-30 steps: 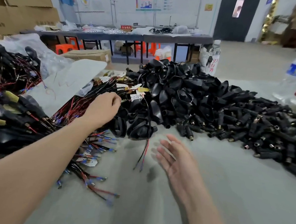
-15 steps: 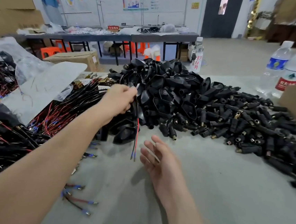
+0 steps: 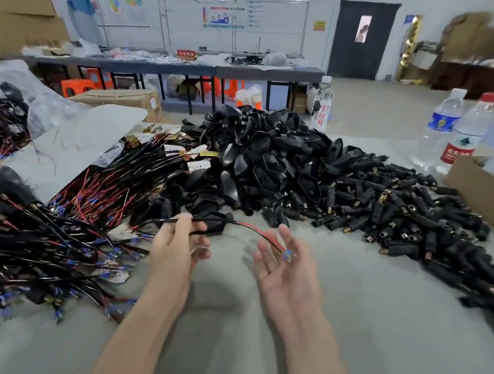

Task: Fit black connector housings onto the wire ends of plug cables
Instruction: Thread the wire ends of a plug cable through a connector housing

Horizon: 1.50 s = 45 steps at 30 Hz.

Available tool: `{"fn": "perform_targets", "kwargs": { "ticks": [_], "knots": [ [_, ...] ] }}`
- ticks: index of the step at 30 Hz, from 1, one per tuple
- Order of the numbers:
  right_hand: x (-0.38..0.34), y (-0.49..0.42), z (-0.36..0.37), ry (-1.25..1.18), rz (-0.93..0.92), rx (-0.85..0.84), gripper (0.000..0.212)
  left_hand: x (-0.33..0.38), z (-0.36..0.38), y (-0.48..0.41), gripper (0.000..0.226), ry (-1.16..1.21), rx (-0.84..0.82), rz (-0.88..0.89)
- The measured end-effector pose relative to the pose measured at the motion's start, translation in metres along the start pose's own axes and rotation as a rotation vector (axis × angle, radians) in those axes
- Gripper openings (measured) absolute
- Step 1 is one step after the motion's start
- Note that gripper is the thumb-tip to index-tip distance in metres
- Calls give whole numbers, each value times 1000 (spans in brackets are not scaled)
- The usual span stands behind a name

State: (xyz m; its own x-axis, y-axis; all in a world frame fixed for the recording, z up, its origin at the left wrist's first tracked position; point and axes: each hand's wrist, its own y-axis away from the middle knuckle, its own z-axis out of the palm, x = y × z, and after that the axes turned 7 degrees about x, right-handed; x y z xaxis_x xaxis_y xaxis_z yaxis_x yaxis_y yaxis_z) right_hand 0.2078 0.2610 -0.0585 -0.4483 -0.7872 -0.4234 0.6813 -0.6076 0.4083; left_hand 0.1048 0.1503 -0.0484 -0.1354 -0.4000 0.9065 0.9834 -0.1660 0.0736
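On a grey table [image 3: 347, 323] in a workshop, the left hand [image 3: 176, 248] pinches a plug cable [image 3: 248, 226] by its black sheath. The right hand [image 3: 287, 270] lies open, palm up, the cable's blue-tipped wire ends at its fingers. Black connector housings [image 3: 272, 159] are heaped just behind, and more cables [image 3: 86, 216] lie to the left.

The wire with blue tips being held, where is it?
Head view, near the middle: the left hand pinches the wire by its black part, and its blue tips lie over the open right hand, just before the pile of black housings.
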Motion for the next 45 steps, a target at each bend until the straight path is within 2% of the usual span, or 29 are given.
{"fn": "perform_targets", "kwargs": {
  "ticks": [3,6,10,14,17,20,25,30,34,38,45],
  "knots": [
    [-4,0,-5,-66,-36,12,30,0,0,2,15,-5,-10,-1],
    [-1,-6,-4,83,-201,143,24,4,0,3,12,42,-36,-14],
    [5,-20,5,489,-557,257,16,9,-3,3,10,142,-110,-30],
    [-7,-47,31,1015,-804,286,33,13,-11,1,12,193,-101,-28],
    [-23,-69,54,1246,-831,284,39,15,-14,-1,12,234,-84,-42],
    [-31,-84,64,1510,-721,271,38,14,-13,-5,12,248,-60,-58],
    [-33,-85,59,1451,-638,254,19,9,-12,-8,12,215,-54,-61],
    [-38,-57,24,1517,-864,153,10,9,-11,-9,14,196,-37,-79],
    [-48,-25,-21,1445,-894,182,26,4,-3,1,17,55,-77,3],
    [-62,-4,-47,1393,-910,218,18,-4,5,16,18,-86,-178,90],
    [-64,5,-57,1361,-931,158,25,-9,4,22,20,-130,-303,-2]
  ]
}}
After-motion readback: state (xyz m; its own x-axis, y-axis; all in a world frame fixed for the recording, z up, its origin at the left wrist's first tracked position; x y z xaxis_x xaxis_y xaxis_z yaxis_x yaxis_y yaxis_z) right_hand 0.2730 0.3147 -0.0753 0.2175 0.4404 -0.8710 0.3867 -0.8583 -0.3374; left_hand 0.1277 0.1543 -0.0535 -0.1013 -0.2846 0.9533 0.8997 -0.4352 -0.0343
